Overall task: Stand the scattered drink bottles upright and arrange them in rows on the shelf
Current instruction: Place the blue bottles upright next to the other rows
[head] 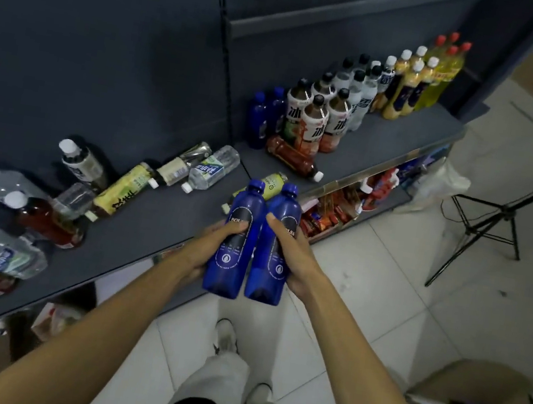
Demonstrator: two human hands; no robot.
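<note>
Bottles fill both hands: my left hand (213, 249) grips one blue bottle (235, 242), my right hand (291, 257) another (273, 248). I should set them upright beside the blue pair (263, 118), bases flat, clear of the fallen tea bottle (294, 157).

Your left hand (213, 249) grips one blue bottle (234, 245), your right hand (297, 262) grips a second blue bottle (272, 254), touching side by side above the shelf (158, 220) edge. Upright rows (361, 91) stand far right; scattered bottles (50, 204) lie left.

Glossy, smooth blue plastic is seen on the two held bottles (234, 249). The shelf (158, 220) is finished in matt grey, and the floor (417, 293) is laid with smooth pale tiles.
</note>
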